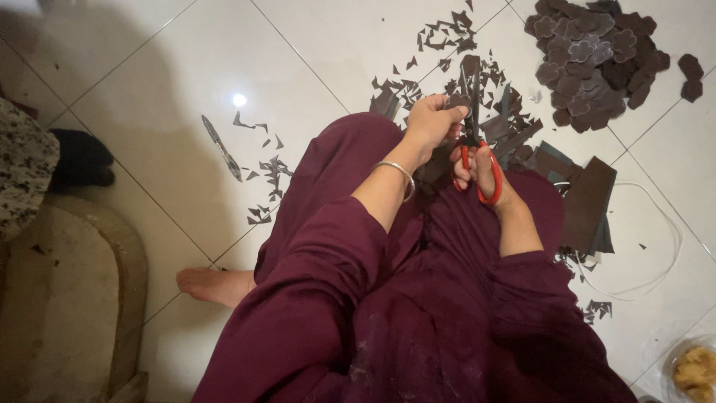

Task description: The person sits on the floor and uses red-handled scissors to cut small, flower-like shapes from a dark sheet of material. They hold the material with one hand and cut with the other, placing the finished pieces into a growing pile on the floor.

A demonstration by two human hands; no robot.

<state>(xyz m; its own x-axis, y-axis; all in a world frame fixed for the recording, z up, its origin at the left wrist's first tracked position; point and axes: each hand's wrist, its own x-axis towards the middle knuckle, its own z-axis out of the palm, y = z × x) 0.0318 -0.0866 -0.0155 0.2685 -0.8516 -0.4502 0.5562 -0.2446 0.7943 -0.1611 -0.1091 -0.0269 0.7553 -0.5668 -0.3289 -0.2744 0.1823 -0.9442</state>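
Seated on white tiled floor (186,89) in maroon clothing. Right hand (481,168) through red-handled scissors (472,127), blades pointing far; left hand (432,119), bangled at the wrist, pinching a small dark piece (459,101) at the blades. Dark scraps (447,33) scattered beyond, pile of flower-shaped cutouts (589,60) far right, dark sheets (585,201) just right, pen (221,147) lying left.

The scissors (471,112) sit in the right grip (477,168), with the left grip (431,119) just beside it to the left. Ahead and right on the floor (186,89) lies the pile of cut shapes (589,63). Stacked sheets (585,205) lie right of the right grip; a pen (221,147) lies well left.
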